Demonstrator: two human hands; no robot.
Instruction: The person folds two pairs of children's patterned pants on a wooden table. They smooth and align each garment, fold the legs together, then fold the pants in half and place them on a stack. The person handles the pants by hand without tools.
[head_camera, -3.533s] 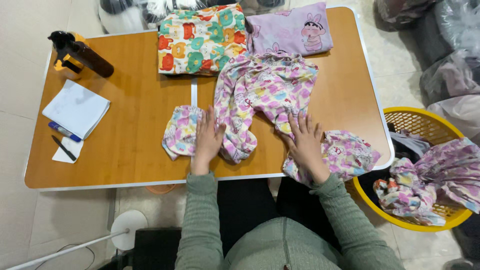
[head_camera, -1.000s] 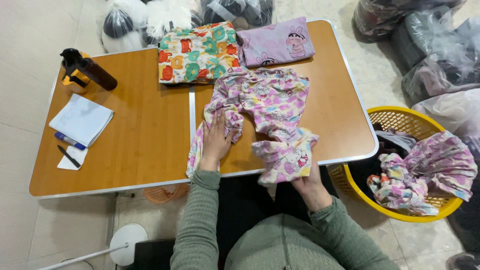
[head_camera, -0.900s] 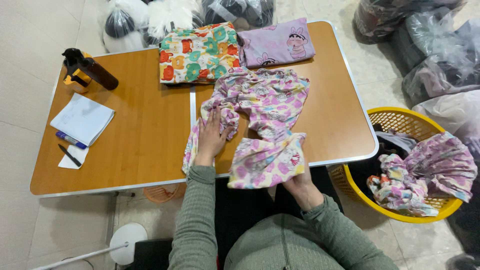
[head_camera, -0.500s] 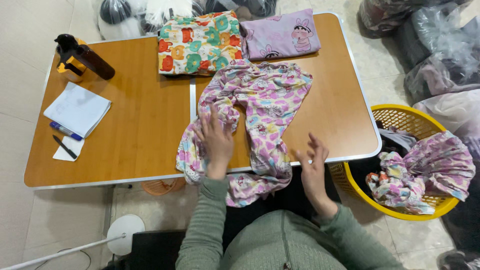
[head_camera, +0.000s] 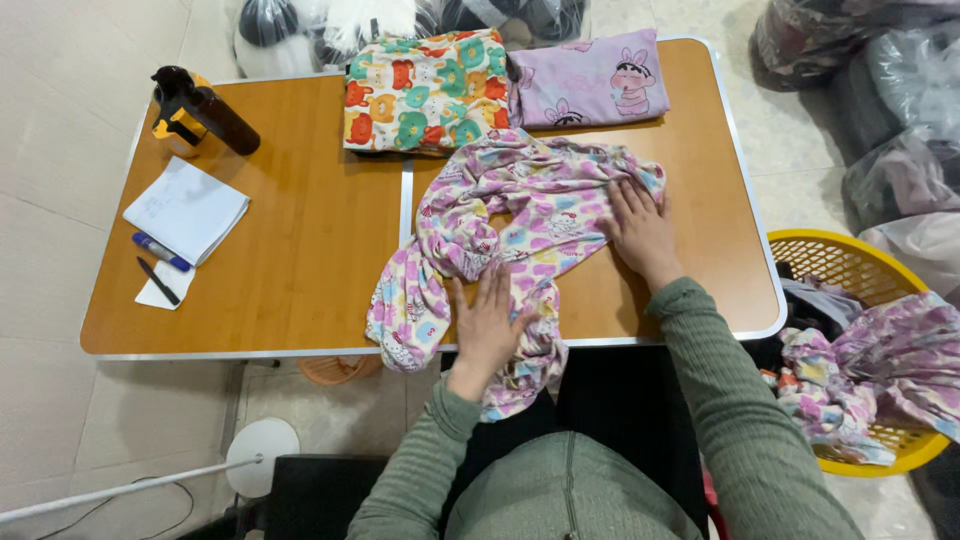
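Pink-and-lilac patterned cotton pyjama garment (head_camera: 520, 220) lies spread and rumpled across the near right half of the table, one end trailing over the front edge toward the lap.

Surface: long wooden folding table (head_camera: 300, 260) with a pale metal rim, standing on a light tiled floor (head_camera: 40, 420). Room, largest first: dark and clear plastic sacks (head_camera: 880, 100) piled at right; round yellow plastic laundry basket (head_camera: 800, 255) beside the table's right end, heaped with more lilac printed clothing (head_camera: 880, 370); folded cloth with orange, green and red bear print (head_camera: 425, 90) at the far edge; folded lilac cloth with a cartoon figure (head_camera: 590, 85) just beside it; white notepad (head_camera: 185, 210) at the left end; dark brown bottle (head_camera: 205, 105) lying at the far left corner; blue marker (head_camera: 160, 252) and black pen (head_camera: 158, 282) near the pad.

Hands: both flat, fingers spread, gripping nothing, well apart. Left hand (head_camera: 490, 325) presses the garment's near leg at the table's front edge. Right hand (head_camera: 640, 235) presses the garment's right edge, farther up the table. Green ribbed sleeves (head_camera: 700, 340) cover both arms.
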